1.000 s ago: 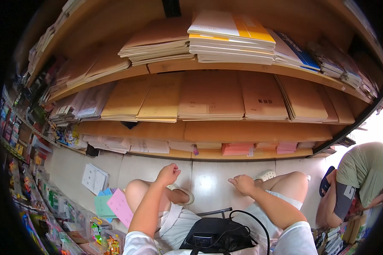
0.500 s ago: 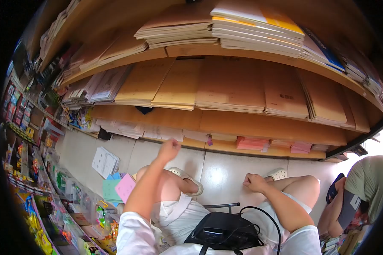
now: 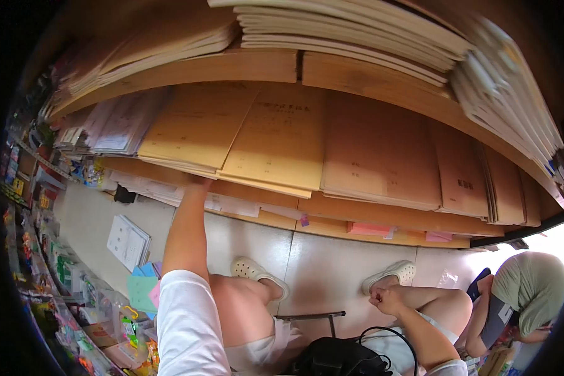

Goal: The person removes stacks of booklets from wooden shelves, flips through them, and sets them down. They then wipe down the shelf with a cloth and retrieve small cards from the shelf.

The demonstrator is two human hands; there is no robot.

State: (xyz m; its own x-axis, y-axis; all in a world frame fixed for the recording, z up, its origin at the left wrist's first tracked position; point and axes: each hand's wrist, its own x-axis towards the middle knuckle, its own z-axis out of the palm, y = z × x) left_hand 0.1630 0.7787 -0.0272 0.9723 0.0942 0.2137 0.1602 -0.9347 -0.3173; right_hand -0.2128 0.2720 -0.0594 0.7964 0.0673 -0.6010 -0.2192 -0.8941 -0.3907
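My left hand [image 3: 197,185] reaches up to the shelf, at the lower edge of a stack of tan paper booklets [image 3: 185,135]. The shelf edge and stack hide its fingers, so I cannot make out whether it touches or holds anything. Beside that stack lies another pile of yellow-tan booklets [image 3: 272,141] with printed characters on the cover. My right hand [image 3: 387,301] rests by my right knee, fingers curled into a fist, with nothing visible in it.
Above, a wooden shelf [image 3: 370,72] carries thick booklet stacks. Below are white papers and pink pads [image 3: 370,228]. White sheets [image 3: 128,242] and coloured pads [image 3: 143,293] lie on the floor at left, near packaged goods [image 3: 116,326]. Another person [image 3: 526,294] crouches at right.
My left hand has moved up and left, from above the floor to the booklet edge. My right hand has shifted slightly down and right, still curled. The view has moved closer to the shelves.
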